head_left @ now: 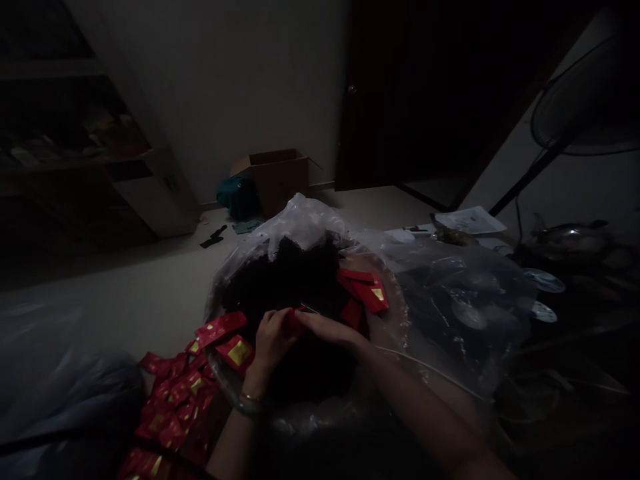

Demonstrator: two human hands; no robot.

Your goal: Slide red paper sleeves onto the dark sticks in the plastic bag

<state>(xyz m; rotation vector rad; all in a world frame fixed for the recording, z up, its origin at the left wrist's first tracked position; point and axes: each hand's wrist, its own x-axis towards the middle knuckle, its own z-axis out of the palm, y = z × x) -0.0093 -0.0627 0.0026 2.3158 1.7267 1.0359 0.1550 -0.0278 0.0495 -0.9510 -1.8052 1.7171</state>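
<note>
My left hand [273, 339] is closed on the near-left side of a small red packet [293, 323]. My right hand [327, 328] grips the same packet from the other side, fingers partly hidden. Both are above a wide round container [400, 303] lined with clear plastic, filled with dark loose leaf-like material [280, 273]. A thin pale edge shows just beyond the right fingers; I cannot make out what it is. More red packets [363, 288] with gold labels lie at the container's right side, and others [235, 350] rest on its left rim.
A heap of red packets [175, 400] lies left of the container, beside a dark plastic bag [75, 400]. Clear plastic sheeting [460, 293] spreads to the right, near a white tray [470, 220] and a fan [575, 100]. A cardboard box [280, 177] stands by the wall.
</note>
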